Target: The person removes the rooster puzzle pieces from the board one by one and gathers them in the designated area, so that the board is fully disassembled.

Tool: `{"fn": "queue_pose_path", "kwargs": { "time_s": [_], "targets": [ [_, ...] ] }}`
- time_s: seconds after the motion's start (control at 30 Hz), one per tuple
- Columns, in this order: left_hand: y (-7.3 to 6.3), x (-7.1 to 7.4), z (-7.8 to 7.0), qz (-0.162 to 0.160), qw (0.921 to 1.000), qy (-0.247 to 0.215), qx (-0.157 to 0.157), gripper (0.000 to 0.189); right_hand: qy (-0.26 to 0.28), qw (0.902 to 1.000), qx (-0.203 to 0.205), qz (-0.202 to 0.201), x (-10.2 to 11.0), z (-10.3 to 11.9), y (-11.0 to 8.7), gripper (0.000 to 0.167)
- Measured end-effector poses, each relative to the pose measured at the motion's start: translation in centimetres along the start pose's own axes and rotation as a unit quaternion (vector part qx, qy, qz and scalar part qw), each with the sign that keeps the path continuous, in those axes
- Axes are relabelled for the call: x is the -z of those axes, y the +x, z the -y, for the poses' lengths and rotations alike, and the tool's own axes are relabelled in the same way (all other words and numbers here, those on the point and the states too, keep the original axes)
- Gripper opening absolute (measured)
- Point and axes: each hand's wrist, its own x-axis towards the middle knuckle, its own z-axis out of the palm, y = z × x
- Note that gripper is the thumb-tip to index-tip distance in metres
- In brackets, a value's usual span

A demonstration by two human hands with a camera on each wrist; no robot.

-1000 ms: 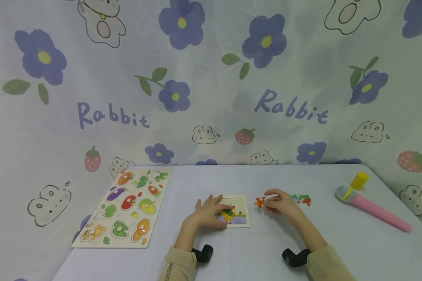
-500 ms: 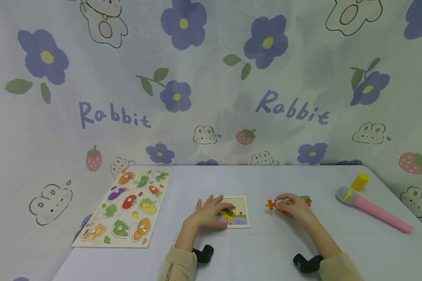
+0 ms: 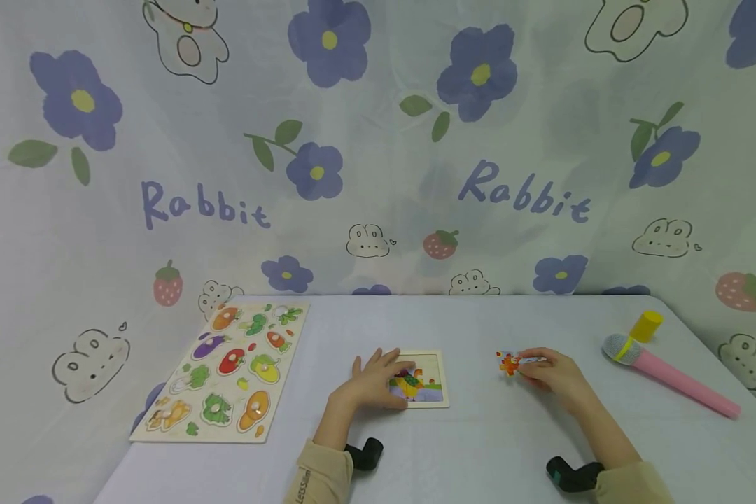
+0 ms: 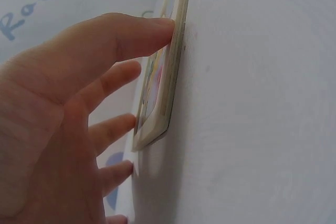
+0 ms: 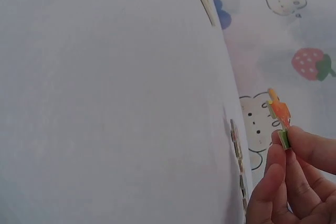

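Observation:
My left hand [image 3: 373, 383] rests on a small wooden puzzle tray [image 3: 444, 378], fingers spread over its left side. In the left wrist view the thumb touches the tray's rim [image 4: 167, 98]. Part of a colourful picture is laid inside the tray. To the right, thumb and fingers of my right hand [image 3: 551, 371] pinch an orange jigsaw puzzle piece [image 5: 282, 110] with some green on it, raised off the table. Several flat puzzle pieces [image 5: 237, 148] lie on the table beside this hand, seen edge-on in the right wrist view; the hand mostly hides them in the head view.
A vegetable peg puzzle board [image 3: 223, 378] lies at the left. On the right are a pink toy microphone [image 3: 680, 381] and a yellow cylinder [image 3: 645, 325]. A patterned cloth [image 3: 378, 175] hangs behind the white table [image 3: 460, 462].
My right hand has moved to the right, to the loose puzzle pieces, still pinching the orange piece, which has turned. The left hand stays on the tray.

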Motion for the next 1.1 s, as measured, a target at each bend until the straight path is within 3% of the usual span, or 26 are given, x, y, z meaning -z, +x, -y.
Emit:
{"fn": "queue_pose_path", "kwargs": {
  "time_s": [0.33, 0.63, 0.9, 1.1],
  "targets": [
    [0.2, -0.3, 0.3, -0.007, 0.9999, 0.012, 0.002, 0.067, -0.087, 0.9956, -0.026, -0.023, 2.4, -0.8, -0.5, 0.050],
    [0.2, -0.2, 0.1, -0.003, 0.9999, 0.013, 0.003, 0.066, -0.119, 0.9915, -0.045, -0.025, 4.5, -1.3, -1.0, 0.051],
    [0.3, -0.2, 0.2, -0.001, 0.9998, 0.017, 0.010, 0.066, -0.180, 0.9816, -0.054, -0.034, 5.4, -1.2, -1.5, 0.051],
    [0.3, -0.3, 0.3, -0.001, 0.9999, 0.015, 0.009, 0.067, -0.181, 0.9806, -0.060, -0.044, 5.7, -1.3, -1.6, 0.047]
  ]
}}
